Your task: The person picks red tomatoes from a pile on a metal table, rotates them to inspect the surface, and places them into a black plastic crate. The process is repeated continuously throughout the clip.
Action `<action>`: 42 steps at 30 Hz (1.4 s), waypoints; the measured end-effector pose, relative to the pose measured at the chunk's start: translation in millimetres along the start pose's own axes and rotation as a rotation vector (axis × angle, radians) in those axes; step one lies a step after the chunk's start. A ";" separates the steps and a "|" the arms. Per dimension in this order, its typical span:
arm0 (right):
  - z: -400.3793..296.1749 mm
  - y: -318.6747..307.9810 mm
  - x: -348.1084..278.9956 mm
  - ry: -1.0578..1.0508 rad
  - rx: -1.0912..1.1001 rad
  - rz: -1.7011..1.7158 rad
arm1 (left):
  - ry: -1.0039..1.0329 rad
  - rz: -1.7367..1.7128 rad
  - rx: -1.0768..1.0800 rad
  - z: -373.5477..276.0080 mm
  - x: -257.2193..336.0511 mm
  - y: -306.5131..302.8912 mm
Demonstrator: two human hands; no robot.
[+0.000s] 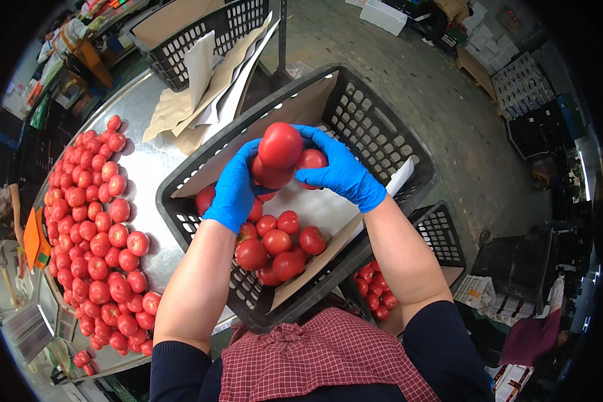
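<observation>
Both hands wear blue gloves and hold a cluster of red tomatoes above a black plastic crate (301, 314). My left hand (238, 181) cups the cluster from its left side, around a large tomato (280, 144) on top and another one under it. My right hand (339, 168) is closed around a tomato (311, 161) at the cluster's right. Brown and white paper lines the crate. Below the hands, several tomatoes (276, 242) lie in its near left part. My palms and some of the held tomatoes are hidden.
A large heap of tomatoes (99, 269) covers the left of a metal table (156, 151). Paper sheets (216, 90) lean by another black crate (173, 55) at the back. A crate with tomatoes (377, 291) stands below my right arm. Other people are at the left and right edges.
</observation>
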State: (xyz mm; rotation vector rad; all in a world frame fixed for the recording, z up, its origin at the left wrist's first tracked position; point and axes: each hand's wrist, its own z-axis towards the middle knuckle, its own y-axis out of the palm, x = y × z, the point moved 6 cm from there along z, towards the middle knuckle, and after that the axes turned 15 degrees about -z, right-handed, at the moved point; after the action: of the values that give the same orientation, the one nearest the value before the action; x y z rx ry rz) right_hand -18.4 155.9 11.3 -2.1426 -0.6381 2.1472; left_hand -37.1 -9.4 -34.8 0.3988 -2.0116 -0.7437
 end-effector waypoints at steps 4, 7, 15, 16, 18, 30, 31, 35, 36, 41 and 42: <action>-1.3 1.9 0.2 0.074 -0.060 0.038 | -0.103 -0.111 0.014 -3.3 -2.5 5.7; -0.6 2.0 3.8 0.061 -0.060 0.028 | -0.077 -0.128 -0.111 -3.1 -1.4 11.5; 5.4 2.4 9.2 -0.039 0.048 -0.128 | -0.270 -0.183 0.058 -6.3 -30.9 7.2; 6.4 2.0 7.7 -0.016 0.059 -0.103 | -0.276 -0.192 0.073 -5.5 -33.5 6.1; 3.9 0.3 0.9 -0.010 0.062 0.024 | -0.283 -0.225 0.078 -4.2 -32.9 5.8; 2.0 -5.9 -4.8 -0.091 -0.006 0.255 | -0.220 -0.390 0.052 7.7 -22.1 1.4; 2.2 -5.8 -5.3 -0.080 -0.004 0.255 | -0.215 -0.371 0.052 8.1 -21.6 0.1; 3.4 -5.6 -5.5 -0.046 0.084 0.069 | -0.187 -0.210 -0.090 0.0 -10.0 11.7; 3.3 -6.1 -4.6 -0.052 0.099 0.058 | -0.200 -0.201 -0.116 -5.7 -6.7 20.3; 4.2 -7.4 2.1 -0.082 0.130 0.079 | -0.221 -0.153 -0.111 -11.3 -4.7 25.0; 4.3 -7.9 0.9 -0.066 0.137 0.101 | -0.200 -0.139 -0.106 -11.5 -3.4 24.4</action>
State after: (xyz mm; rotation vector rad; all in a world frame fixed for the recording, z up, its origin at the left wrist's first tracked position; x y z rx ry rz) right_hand -24.6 162.3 12.8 -2.0833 -0.3822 2.2481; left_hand -25.1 7.2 -16.8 0.4192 -2.1345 -1.0066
